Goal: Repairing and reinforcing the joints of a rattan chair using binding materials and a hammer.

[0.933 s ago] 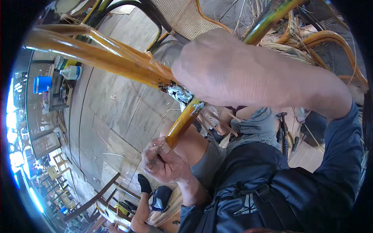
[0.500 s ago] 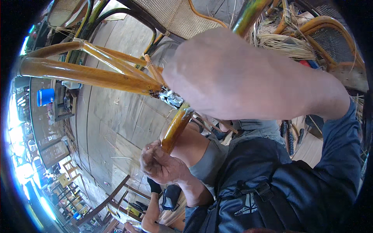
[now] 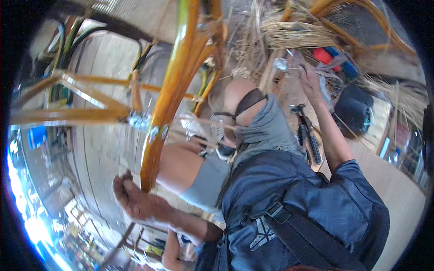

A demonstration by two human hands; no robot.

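A glossy amber pole frame (image 3: 158,119) stands before me, with a slanting leg joined to crosspieces. Grey-white paste (image 3: 139,120) covers the joint where a horizontal pole meets the leg. My left hand (image 3: 142,198) is at the leg's lower end, fingers curled and smudged dark; whether they grip the leg is unclear. My right hand (image 3: 309,83) is stretched out to the far right, low over a wooden board. Its fingers look closed, beside a thin pale strip, but blur hides what they hold. Left of them lies a shiny crumpled whitish lump (image 3: 280,64).
A hammer (image 3: 309,131) and other dark-handled tools lie right of my knee. Beyond my right hand are a bundle of cane strips (image 3: 294,36), a red object (image 3: 323,56) and a black container (image 3: 353,110). Cane-seated chairs (image 3: 131,13) stand behind. Another person's arm (image 3: 172,253) shows below.
My right hand has left the pasted joint and swung right to the board. The view has turned, and the amber frame appears more upright. My left hand remains by the leg's end.
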